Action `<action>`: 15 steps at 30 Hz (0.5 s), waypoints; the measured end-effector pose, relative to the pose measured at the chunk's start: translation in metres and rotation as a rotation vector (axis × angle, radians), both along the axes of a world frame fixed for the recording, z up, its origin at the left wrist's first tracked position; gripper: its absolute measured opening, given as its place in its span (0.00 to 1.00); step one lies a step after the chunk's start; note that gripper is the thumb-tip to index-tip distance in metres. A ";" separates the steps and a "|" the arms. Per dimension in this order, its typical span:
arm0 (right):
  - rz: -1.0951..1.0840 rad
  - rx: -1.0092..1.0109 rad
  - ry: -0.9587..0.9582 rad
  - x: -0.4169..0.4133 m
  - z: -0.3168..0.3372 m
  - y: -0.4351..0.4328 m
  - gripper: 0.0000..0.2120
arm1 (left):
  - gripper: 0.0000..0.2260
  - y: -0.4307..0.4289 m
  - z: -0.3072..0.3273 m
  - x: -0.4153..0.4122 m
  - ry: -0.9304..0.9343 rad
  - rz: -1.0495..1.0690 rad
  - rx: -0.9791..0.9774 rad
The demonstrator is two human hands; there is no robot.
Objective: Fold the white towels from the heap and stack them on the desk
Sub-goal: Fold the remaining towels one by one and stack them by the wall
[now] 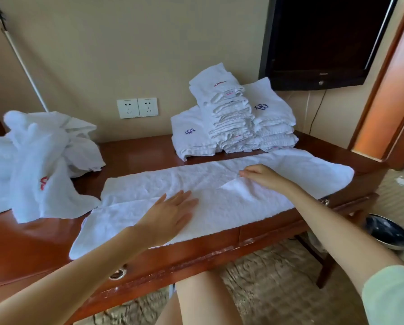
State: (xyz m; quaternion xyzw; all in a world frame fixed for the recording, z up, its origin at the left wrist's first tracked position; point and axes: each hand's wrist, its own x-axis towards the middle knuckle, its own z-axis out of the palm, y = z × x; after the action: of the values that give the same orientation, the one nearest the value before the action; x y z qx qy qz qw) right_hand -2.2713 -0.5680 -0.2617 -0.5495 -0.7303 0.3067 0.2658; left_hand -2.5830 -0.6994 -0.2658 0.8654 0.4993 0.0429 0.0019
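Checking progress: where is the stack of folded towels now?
Head view: the stack of folded towels stands back right on the desk, against the wall, below-left of the television, behind the spread towel.

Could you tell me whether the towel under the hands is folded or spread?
Spread: the long white towel lies flat along the brown wooden desk, one flap pinched by the right hand.

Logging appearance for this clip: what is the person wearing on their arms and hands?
Both forearms are bare. The left hand and right hand carry no visible gloves, rings, watch or bracelet. A pale green sleeve covers the right upper arm; the left arm shows no sleeve.
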 end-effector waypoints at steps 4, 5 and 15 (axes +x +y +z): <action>-0.099 0.011 -0.133 0.041 0.002 0.010 0.19 | 0.46 0.029 -0.002 0.055 -0.022 -0.155 -0.065; -0.106 0.032 -0.182 0.051 0.002 0.014 0.18 | 0.46 0.035 -0.001 0.071 -0.027 -0.175 -0.068; -0.145 0.150 -0.237 0.128 0.020 0.050 0.20 | 0.20 0.104 0.000 0.150 -0.398 0.136 -0.014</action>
State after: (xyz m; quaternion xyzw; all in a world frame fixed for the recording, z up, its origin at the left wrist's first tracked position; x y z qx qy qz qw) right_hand -2.1431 -0.5179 -0.2419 -0.6118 -0.7357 0.1646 0.2396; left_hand -2.4330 -0.5958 -0.2658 0.8041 0.5466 0.2094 0.1035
